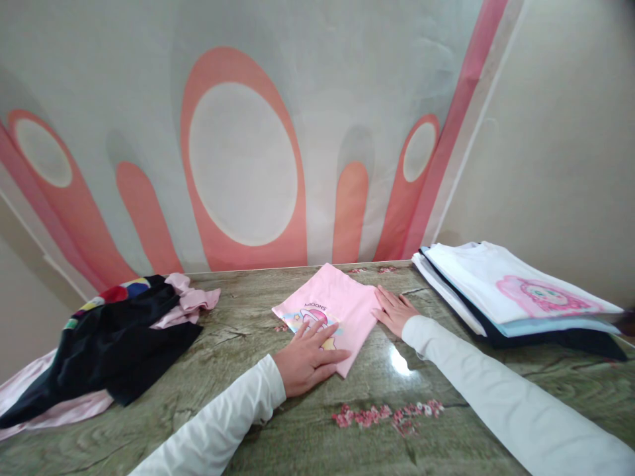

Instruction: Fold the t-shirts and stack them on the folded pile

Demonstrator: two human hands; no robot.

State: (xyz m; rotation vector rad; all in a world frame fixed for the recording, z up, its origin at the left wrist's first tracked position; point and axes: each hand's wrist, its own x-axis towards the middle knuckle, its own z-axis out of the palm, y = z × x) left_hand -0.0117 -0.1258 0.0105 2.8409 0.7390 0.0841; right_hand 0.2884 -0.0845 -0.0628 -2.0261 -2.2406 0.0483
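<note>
A pink shirt (347, 297), folded into a small packet, lies at an angle on the wood-patterned table in front of me. Its face carries a cartoon print and the word SNOOPY, partly covered by my fingers. My left hand (310, 357) rests flat on the near-left part of the shirt, over the print, fingers stretched out. At the shirt's right corner, my right hand (395, 309) lies with fingers extended, the tips touching the cloth. Neither hand grips anything.
On the right stands a stack of folded shirts (476, 277), the top one white with a pink cartoon figure. A loose heap of black and pink clothes (124, 337) lies at the left. The table (278, 430) bears printed pink flowers; a patterned wall covering (327, 79) rises behind it.
</note>
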